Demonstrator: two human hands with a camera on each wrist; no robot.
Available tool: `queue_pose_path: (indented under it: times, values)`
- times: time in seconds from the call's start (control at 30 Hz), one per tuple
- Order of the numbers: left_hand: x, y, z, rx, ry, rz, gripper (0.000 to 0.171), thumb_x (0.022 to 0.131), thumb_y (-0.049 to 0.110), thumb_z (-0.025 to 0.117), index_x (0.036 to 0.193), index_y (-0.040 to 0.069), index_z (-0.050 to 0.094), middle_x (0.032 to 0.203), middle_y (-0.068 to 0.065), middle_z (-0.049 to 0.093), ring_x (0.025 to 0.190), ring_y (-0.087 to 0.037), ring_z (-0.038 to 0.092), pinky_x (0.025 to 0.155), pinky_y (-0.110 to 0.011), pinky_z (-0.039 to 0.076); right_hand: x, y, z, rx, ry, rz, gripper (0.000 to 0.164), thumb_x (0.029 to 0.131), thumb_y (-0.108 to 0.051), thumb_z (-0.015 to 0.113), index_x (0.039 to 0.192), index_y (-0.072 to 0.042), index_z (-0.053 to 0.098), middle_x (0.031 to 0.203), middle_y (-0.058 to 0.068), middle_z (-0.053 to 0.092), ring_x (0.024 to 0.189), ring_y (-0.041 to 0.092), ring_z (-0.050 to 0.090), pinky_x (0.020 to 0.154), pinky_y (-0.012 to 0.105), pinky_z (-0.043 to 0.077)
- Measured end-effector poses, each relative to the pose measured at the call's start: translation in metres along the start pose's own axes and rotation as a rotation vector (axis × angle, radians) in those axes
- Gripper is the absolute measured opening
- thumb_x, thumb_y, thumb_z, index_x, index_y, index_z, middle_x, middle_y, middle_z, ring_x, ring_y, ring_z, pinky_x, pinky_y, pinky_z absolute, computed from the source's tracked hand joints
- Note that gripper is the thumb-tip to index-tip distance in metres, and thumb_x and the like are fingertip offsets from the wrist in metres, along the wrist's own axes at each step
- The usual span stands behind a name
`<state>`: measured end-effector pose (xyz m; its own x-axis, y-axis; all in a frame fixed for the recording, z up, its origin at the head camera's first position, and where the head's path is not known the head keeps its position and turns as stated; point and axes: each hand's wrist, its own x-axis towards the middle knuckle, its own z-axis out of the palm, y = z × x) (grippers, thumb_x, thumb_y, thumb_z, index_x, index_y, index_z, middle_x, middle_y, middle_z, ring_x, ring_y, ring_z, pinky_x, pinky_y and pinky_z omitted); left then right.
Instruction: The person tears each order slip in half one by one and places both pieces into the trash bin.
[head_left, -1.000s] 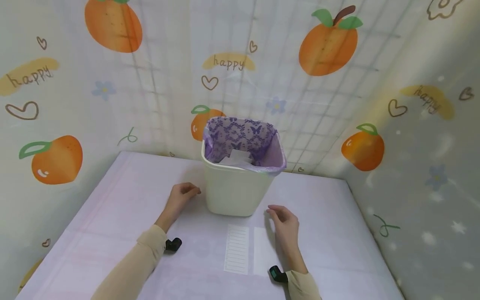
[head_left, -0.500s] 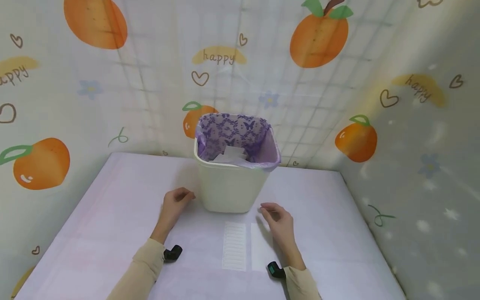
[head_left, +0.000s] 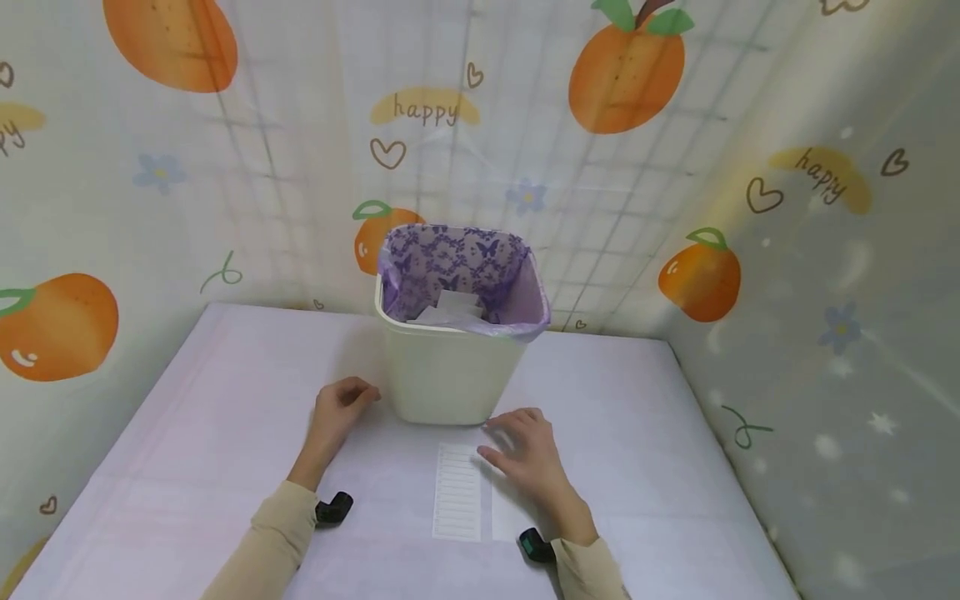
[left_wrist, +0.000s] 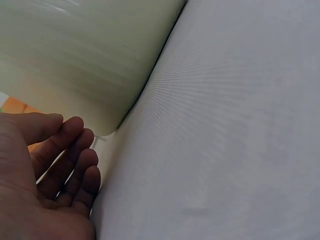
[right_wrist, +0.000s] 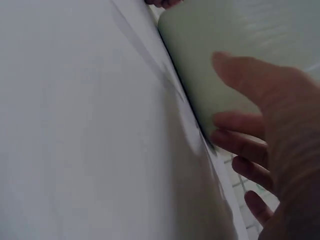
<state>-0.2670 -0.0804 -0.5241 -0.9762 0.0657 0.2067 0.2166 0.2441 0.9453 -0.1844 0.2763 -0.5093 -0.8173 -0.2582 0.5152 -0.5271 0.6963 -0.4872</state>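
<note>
My left hand (head_left: 335,417) rests by the left side of a pale trash bin (head_left: 453,379), its fingers loosely curled with nothing between them. In the left wrist view the fingertips (left_wrist: 90,159) are close to the bin's base. My right hand (head_left: 536,462) is spread in front of the bin's right lower corner, thumb apart from the fingers and holding nothing. Under it lies a blank white paper strip (head_left: 510,517), partly hidden. A lined paper strip (head_left: 457,493) lies beside that one. A purple patterned bin liner (head_left: 465,254) covers the inside of the bin, with white paper scraps (head_left: 453,310) in it.
The bin stands on a table covered with a pale cloth (head_left: 247,400). Behind it hangs a curtain (head_left: 315,167) printed with oranges and hearts. Each wrist carries a small black camera (head_left: 334,510).
My right hand has moved left over the strips, its thumb spreading from the fingers. The left hand stays beside the bin. The head view has shifted slightly.
</note>
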Motion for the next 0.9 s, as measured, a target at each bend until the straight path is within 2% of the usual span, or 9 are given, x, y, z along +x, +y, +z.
queue_pose_path:
  times: [0.1,0.2,0.37,0.43,0.53,0.63,0.77,0.9]
  values:
    - [0.0,0.003,0.001,-0.007,0.005,0.007,0.012,0.099,0.022,0.075,0.095,0.011,0.079,0.097,-0.006,0.079,0.093,-0.02,0.07,0.081,-0.024,0.053,0.004,-0.008,0.002,-0.058,-0.062,-0.058,0.047,0.078,-0.045,0.09,0.112,-0.014,0.078,0.112,0.003,0.076,0.11,0.024,0.056,0.094,0.049,0.039]
    - [-0.002,0.005,0.003,-0.018,0.015,0.014,0.013,0.098,0.024,0.077,0.094,0.012,0.078,0.096,-0.005,0.078,0.092,-0.02,0.07,0.08,-0.024,0.053,0.006,-0.018,0.005,-0.082,-0.111,-0.081,0.056,0.073,-0.05,0.092,0.114,-0.015,0.078,0.114,0.003,0.073,0.11,0.022,0.055,0.093,0.047,0.04]
    - [-0.018,0.002,0.006,-0.007,0.02,-0.009,0.01,0.095,0.023,0.081,0.09,0.014,0.078,0.093,-0.003,0.077,0.087,-0.018,0.068,0.077,-0.025,0.053,-0.004,-0.032,0.015,-0.131,-0.164,-0.113,0.063,0.07,-0.056,0.092,0.118,-0.018,0.076,0.115,0.001,0.07,0.104,0.018,0.053,0.086,0.041,0.042]
    - [-0.024,0.0,0.006,0.009,0.013,-0.014,0.01,0.093,0.022,0.082,0.088,0.015,0.078,0.091,-0.002,0.077,0.085,-0.017,0.068,0.076,-0.024,0.053,-0.009,-0.036,0.018,-0.141,-0.174,-0.114,0.062,0.071,-0.056,0.092,0.117,-0.019,0.076,0.11,-0.002,0.069,0.1,0.014,0.051,0.084,0.037,0.041]
    - [-0.029,0.0,0.008,0.02,0.0,0.002,0.01,0.093,0.021,0.082,0.087,0.015,0.077,0.089,-0.001,0.076,0.082,-0.016,0.067,0.075,-0.025,0.053,-0.011,-0.04,0.02,-0.114,-0.177,-0.102,0.059,0.07,-0.052,0.093,0.114,-0.017,0.075,0.099,-0.005,0.068,0.094,0.011,0.049,0.083,0.035,0.04]
    - [-0.027,0.001,0.01,0.006,0.0,0.03,0.01,0.092,0.02,0.083,0.086,0.016,0.077,0.087,-0.002,0.076,0.081,-0.018,0.067,0.074,-0.025,0.053,-0.008,-0.042,0.018,-0.058,-0.191,-0.083,0.052,0.07,-0.046,0.095,0.108,-0.017,0.073,0.09,-0.007,0.066,0.088,0.009,0.049,0.083,0.033,0.04]
    - [-0.023,0.003,0.014,-0.004,0.005,0.053,0.009,0.092,0.019,0.082,0.085,0.017,0.077,0.085,-0.002,0.075,0.08,-0.018,0.067,0.075,-0.024,0.052,-0.004,-0.042,0.016,0.023,-0.227,-0.058,0.039,0.073,-0.038,0.096,0.098,-0.02,0.071,0.085,-0.012,0.065,0.084,0.009,0.05,0.082,0.03,0.04]
    - [-0.023,0.004,0.018,0.008,-0.005,0.057,0.008,0.093,0.019,0.082,0.087,0.016,0.078,0.086,-0.001,0.076,0.08,-0.016,0.068,0.076,-0.023,0.052,-0.002,-0.04,0.016,0.07,-0.248,-0.028,0.033,0.073,-0.034,0.096,0.093,-0.024,0.071,0.084,-0.016,0.065,0.083,0.009,0.05,0.081,0.027,0.04]
